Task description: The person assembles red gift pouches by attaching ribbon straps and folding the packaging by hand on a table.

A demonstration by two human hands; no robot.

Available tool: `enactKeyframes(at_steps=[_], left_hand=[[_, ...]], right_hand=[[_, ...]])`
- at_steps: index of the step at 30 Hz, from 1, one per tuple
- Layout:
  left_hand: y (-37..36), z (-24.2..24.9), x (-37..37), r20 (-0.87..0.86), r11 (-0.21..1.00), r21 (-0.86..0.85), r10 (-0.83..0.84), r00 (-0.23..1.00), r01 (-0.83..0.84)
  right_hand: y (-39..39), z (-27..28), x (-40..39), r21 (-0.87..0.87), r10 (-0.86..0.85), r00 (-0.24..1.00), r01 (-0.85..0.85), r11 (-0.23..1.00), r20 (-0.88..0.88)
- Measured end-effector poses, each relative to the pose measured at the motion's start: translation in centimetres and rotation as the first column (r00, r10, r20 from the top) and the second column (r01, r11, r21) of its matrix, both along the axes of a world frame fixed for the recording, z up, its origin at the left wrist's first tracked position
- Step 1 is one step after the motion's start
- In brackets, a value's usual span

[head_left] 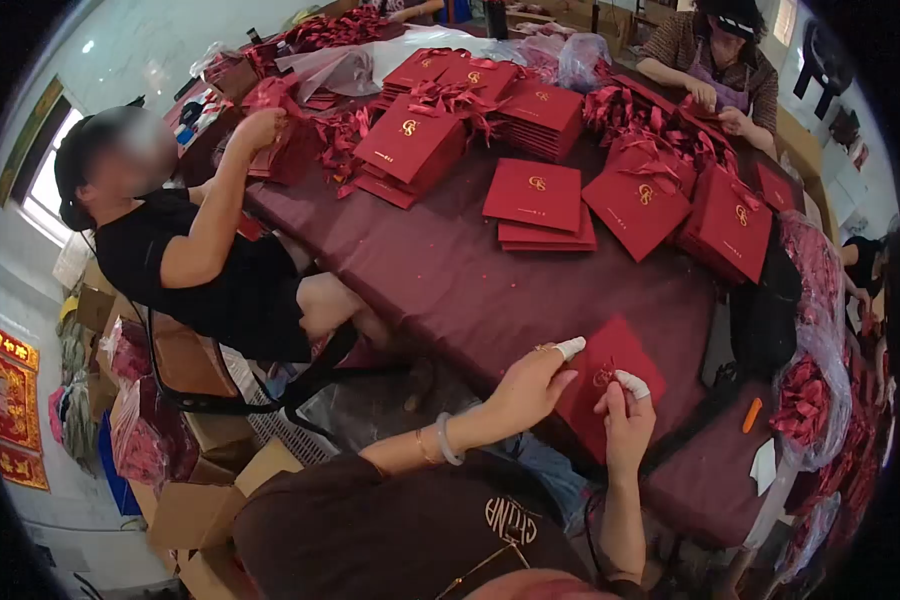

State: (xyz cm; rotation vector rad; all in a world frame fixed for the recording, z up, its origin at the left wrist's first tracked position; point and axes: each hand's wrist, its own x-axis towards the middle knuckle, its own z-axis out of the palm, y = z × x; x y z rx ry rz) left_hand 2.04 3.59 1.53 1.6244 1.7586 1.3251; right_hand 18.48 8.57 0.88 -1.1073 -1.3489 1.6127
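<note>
Red bag (pixel 622 346), gold GS logo (pixel 602 377), left hand (pixel 520 394) spread at edge, right hand (pixel 629 424) pinched

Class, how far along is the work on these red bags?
Probably done: the ribboned bags at the table's right edge, ribbons lying over their tops. In hand: one red bag, with the left hand at its edge and the right hand over its front. Possibly left: the middle stack, where no ribbons show. Pictures can't settle the total.
</note>
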Motion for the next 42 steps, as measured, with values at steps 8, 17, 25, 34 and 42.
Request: enactKeyframes(at_steps=[8,17,25,34,42], left_hand=[[-1.1,-0.9,-2.1,0.239,0.977,-0.112,-0.152,0.959,0.183],[-1.0,-2.1,-1.6,0.215,0.991,-0.099,-0.066,0.974,0.089],[-0.7,-1.8,-2.6,0.231,0.984,-0.087,-0.133,0.964,0.156],[-0.3,-2.6,-3.5,0.648,0.938,-0.106,-0.186,0.739,0.329],[-0.6,-2.0,-3.5,0.583,0.937,-0.165,-0.16,0.797,0.309]], right_hand=[[-0.1,-0.9,-0.4,0.11,-0.086,0.996,0.089,0.99,-0.038],[-0.3,-1.7,0.0,0.182,-0.131,0.991,0.135,0.974,-0.031],[-0.5,-0.8,-0.3,0.084,-0.114,0.991,0.119,0.989,-0.071],[-0.5,-1.0,-0.2,0.142,-0.085,0.99,0.1,0.985,-0.11],[-0.5,-2.9,-0.1,0.239,-0.131,0.989,0.143,0.961,-0.066]])
